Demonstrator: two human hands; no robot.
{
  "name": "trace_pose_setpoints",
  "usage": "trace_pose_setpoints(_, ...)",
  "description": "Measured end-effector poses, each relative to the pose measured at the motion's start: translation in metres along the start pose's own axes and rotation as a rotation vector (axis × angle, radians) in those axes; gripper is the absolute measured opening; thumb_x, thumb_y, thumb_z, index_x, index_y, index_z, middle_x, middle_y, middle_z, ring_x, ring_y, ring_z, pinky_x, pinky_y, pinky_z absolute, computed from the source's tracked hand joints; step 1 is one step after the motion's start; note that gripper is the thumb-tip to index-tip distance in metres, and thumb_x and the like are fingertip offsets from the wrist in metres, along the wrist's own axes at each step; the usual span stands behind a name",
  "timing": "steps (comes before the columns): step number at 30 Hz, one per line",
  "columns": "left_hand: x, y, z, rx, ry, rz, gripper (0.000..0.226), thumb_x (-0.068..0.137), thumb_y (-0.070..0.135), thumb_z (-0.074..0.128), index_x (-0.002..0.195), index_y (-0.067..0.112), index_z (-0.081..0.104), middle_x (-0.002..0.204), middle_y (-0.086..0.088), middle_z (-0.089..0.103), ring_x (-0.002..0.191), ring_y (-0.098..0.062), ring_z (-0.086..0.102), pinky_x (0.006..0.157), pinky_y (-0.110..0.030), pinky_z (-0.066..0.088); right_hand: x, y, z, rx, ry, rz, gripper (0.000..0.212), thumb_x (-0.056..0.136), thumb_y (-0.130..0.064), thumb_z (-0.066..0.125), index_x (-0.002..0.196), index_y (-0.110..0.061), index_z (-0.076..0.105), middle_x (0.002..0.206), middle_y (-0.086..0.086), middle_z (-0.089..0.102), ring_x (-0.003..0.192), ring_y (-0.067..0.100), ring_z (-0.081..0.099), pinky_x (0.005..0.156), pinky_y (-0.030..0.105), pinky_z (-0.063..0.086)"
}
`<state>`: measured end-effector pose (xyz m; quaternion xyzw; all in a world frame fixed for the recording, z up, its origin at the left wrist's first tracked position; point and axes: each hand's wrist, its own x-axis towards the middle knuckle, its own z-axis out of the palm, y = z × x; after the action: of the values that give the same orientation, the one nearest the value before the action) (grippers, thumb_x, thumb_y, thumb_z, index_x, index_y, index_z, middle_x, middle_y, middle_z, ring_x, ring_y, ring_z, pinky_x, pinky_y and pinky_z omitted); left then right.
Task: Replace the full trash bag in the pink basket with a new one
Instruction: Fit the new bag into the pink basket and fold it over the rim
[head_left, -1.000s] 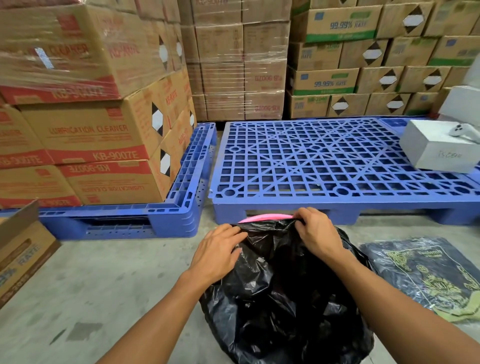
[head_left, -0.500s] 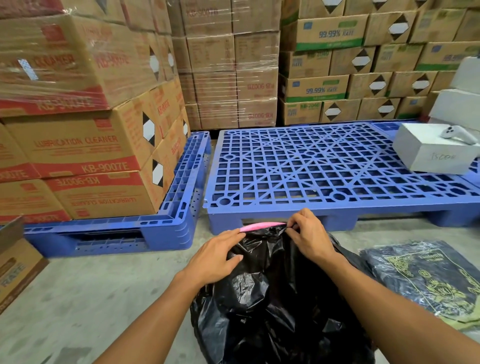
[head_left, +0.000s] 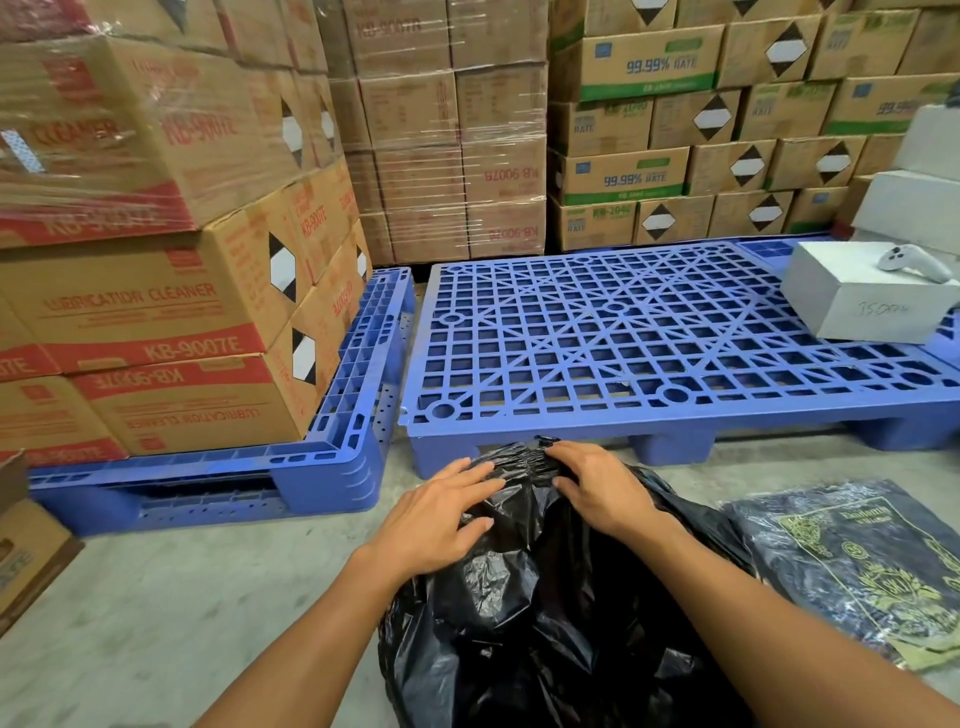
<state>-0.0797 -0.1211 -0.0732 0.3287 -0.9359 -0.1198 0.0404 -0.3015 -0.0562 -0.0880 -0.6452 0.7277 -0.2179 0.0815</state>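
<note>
A blue plastic pallet (head_left: 649, 332) sits on the concrete. Just in front of it bulges the black trash bag (head_left: 545, 613), hiding any basket. The left hand (head_left: 436, 514) lies flat, fingers spread; the right hand (head_left: 597, 488) pinches the gathered top.

We find even, soft light; glare on the shrink-wrapped boxes (head_left: 93, 156); wide-angle bending at edges; slight blur.
</note>
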Motion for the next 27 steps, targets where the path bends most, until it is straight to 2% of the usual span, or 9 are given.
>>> trace_pose_setpoints(2,0.000,0.001,-0.002,0.017,-0.009,-0.016,0.054,0.094,0.041,0.046,0.145,0.038,0.029,0.157,0.017,0.022,0.147,-0.009,0.014,0.109,-0.044,0.038,0.000,0.000,0.002,-0.050,-0.025,-0.009,0.049,0.087,-0.017,0.058,0.135,-0.015,0.047,0.139,0.003,0.053,0.128,0.024,0.045,0.110,0.037,0.035)
trace_pose_setpoints(5,0.001,-0.001,-0.005,0.022,-0.010,-0.066,0.057,0.093,0.043,0.048,0.145,0.039,0.028,0.154,0.016,0.032,0.142,-0.012,0.032,0.104,-0.045,0.040,0.005,0.000,0.003,-0.103,-0.073,0.011,0.054,0.082,-0.017,0.060,0.134,-0.016,0.046,0.137,0.005,0.054,0.125,0.027,0.046,0.108,0.040,0.038)
trace_pose_setpoints(9,0.006,-0.010,-0.007,-0.249,-0.009,-0.181,0.057,0.090,0.039,0.055,0.143,0.036,0.034,0.149,0.008,0.043,0.135,-0.017,0.042,0.104,-0.036,0.038,0.015,-0.002,-0.008,0.008,-0.169,0.113,0.049,0.082,-0.019,0.065,0.129,-0.013,0.052,0.133,0.006,0.057,0.123,0.025,0.051,0.103,0.034,0.041)
trace_pose_setpoints(11,0.006,-0.014,-0.007,-0.327,-0.024,-0.231,0.055,0.090,0.037,0.057,0.141,0.033,0.038,0.146,0.003,0.047,0.123,-0.019,0.053,0.096,-0.029,0.039,0.017,0.000,-0.016,0.184,-0.115,0.220,0.037,0.082,-0.017,0.067,0.118,-0.011,0.060,0.121,0.007,0.064,0.116,0.023,0.057,0.096,0.030,0.043)
trace_pose_setpoints(13,0.003,-0.016,-0.006,-0.342,-0.006,-0.258,0.054,0.090,0.037,0.058,0.141,0.029,0.041,0.143,0.002,0.049,0.113,-0.019,0.058,0.093,-0.029,0.040,0.014,0.006,-0.025,0.374,-0.003,0.348,0.019,0.081,-0.013,0.068,0.101,-0.013,0.065,0.099,0.005,0.069,0.105,0.022,0.062,0.084,0.026,0.043)
trace_pose_setpoints(15,0.000,-0.015,-0.002,-0.301,0.038,-0.243,0.054,0.090,0.037,0.057,0.141,0.025,0.042,0.146,0.003,0.047,0.127,-0.018,0.050,0.104,-0.032,0.037,0.008,0.012,-0.032,0.437,0.065,0.402,0.011,0.081,-0.011,0.067,0.090,-0.015,0.063,0.087,0.004,0.068,0.099,0.022,0.064,0.080,0.024,0.040)
trace_pose_setpoints(19,-0.007,-0.007,0.004,-0.105,0.103,-0.163,0.057,0.092,0.042,0.051,0.144,0.027,0.036,0.152,0.006,0.035,0.142,-0.015,0.030,0.113,-0.037,0.031,-0.010,0.014,-0.040,0.317,0.063,0.246,0.016,0.082,-0.009,0.066,0.098,-0.010,0.066,0.096,0.004,0.068,0.100,0.019,0.063,0.085,0.026,0.045)
trace_pose_setpoints(24,-0.002,0.003,0.001,0.070,0.073,-0.104,0.057,0.093,0.040,0.049,0.145,0.020,0.036,0.151,0.004,0.038,0.140,-0.016,0.034,0.111,-0.036,0.033,-0.025,0.018,-0.040,0.006,0.029,-0.082,0.026,0.085,-0.014,0.063,0.110,-0.007,0.065,0.118,0.005,0.064,0.112,0.022,0.057,0.098,0.030,0.042)
trace_pose_setpoints(27,0.000,0.007,-0.001,0.070,0.046,-0.127,0.053,0.095,0.033,0.046,0.145,0.019,0.034,0.150,0.002,0.040,0.136,-0.020,0.040,0.107,-0.039,0.038,-0.025,0.022,-0.031,-0.047,-0.006,-0.104,0.029,0.089,-0.016,0.057,0.115,-0.007,0.063,0.122,0.004,0.060,0.117,0.021,0.052,0.100,0.030,0.040)
